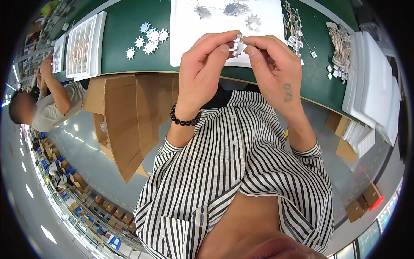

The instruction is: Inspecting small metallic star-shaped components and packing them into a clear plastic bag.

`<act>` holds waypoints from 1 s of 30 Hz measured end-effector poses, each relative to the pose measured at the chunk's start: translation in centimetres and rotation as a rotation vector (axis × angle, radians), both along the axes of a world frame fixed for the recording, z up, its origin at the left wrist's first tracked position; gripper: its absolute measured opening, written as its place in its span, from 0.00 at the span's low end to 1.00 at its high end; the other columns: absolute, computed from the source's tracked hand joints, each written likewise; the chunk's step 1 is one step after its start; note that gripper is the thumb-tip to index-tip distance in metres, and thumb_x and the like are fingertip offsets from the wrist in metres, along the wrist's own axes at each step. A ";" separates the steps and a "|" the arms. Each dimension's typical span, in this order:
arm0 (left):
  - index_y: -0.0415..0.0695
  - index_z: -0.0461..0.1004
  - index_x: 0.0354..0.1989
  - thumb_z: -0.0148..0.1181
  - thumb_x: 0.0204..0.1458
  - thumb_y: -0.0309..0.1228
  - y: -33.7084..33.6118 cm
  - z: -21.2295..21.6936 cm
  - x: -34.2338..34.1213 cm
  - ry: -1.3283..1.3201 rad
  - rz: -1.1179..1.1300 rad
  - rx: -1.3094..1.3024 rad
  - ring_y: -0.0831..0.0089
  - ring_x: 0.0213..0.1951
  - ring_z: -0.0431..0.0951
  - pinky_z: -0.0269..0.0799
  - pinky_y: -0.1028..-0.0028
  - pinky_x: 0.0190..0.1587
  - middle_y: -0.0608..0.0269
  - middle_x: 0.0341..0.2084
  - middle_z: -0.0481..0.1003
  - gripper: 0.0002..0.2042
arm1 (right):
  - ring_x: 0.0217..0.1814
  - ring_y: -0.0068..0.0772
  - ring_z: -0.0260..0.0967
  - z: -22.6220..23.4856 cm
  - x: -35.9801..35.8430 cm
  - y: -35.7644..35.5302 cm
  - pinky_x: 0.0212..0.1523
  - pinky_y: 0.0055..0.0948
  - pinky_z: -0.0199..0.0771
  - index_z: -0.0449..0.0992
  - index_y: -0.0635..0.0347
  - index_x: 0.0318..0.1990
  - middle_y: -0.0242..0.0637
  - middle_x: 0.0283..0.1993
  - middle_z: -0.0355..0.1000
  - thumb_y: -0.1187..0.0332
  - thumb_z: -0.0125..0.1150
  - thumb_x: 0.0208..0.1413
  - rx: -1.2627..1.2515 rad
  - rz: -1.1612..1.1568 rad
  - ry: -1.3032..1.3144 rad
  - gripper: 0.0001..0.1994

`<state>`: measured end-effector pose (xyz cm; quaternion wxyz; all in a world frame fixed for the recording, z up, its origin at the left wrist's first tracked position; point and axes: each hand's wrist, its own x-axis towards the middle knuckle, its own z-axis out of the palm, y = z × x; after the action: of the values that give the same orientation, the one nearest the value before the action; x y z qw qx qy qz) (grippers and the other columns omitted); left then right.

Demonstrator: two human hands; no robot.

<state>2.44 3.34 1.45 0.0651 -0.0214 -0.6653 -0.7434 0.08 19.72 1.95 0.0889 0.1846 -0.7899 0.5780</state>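
Between the fingertips of both my hands is a small silvery metal piece with prongs (238,45), held up over the near edge of a white tray (185,26). My left hand (204,64) pinches its left side with thumb and forefinger. From the other side, my right hand (274,62) grips it the same way, its other fingers curled in. Farther back on the tray lie similar metal pieces, among them a star-shaped piece (253,21) with a small white part on it. Fingertips cover part of the held piece.
Left of the tray, several star-shaped metal pieces (151,41) lie on the green table (125,26). Wires with white connectors (294,41) and a wire bundle (340,47) are at right, beside stacked white trays (371,73). A cardboard box (129,112) stands below the edge. A co-worker (56,103) works at far left.
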 end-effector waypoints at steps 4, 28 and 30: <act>0.37 0.82 0.48 0.60 0.59 0.20 0.4 0.1 0.1 -0.102 0.011 0.018 0.75 0.37 0.77 0.73 0.82 0.44 0.62 0.41 0.79 0.11 | 0.31 0.16 0.66 -0.3 -0.2 0.3 0.30 0.13 0.62 0.81 0.66 0.46 0.31 0.36 0.76 0.80 0.62 0.59 -0.063 0.012 -0.055 0.09; 0.34 0.81 0.40 0.66 0.55 0.22 -1.8 3.1 -4.9 -0.102 0.241 -0.192 0.72 0.33 0.77 0.74 0.77 0.38 0.59 0.34 0.82 0.06 | 0.40 0.28 0.69 0.0 -3.1 1.9 0.46 0.23 0.68 0.80 0.65 0.40 0.33 0.39 0.78 0.72 0.61 0.57 0.271 0.176 -0.130 0.07; 0.35 0.80 0.42 0.66 0.57 0.22 -2.7 1.8 -5.8 -0.038 0.245 -0.082 0.73 0.35 0.76 0.72 0.79 0.40 0.59 0.36 0.82 0.07 | 0.40 0.28 0.68 0.2 -3.9 1.5 0.45 0.23 0.68 0.80 0.65 0.41 0.33 0.38 0.78 0.71 0.61 0.58 0.288 0.141 -0.142 0.08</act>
<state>-3.38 0.68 3.21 0.1418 0.0713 -0.6940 -0.7023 -3.85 21.26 2.10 -0.0352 0.2090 -0.8539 0.4753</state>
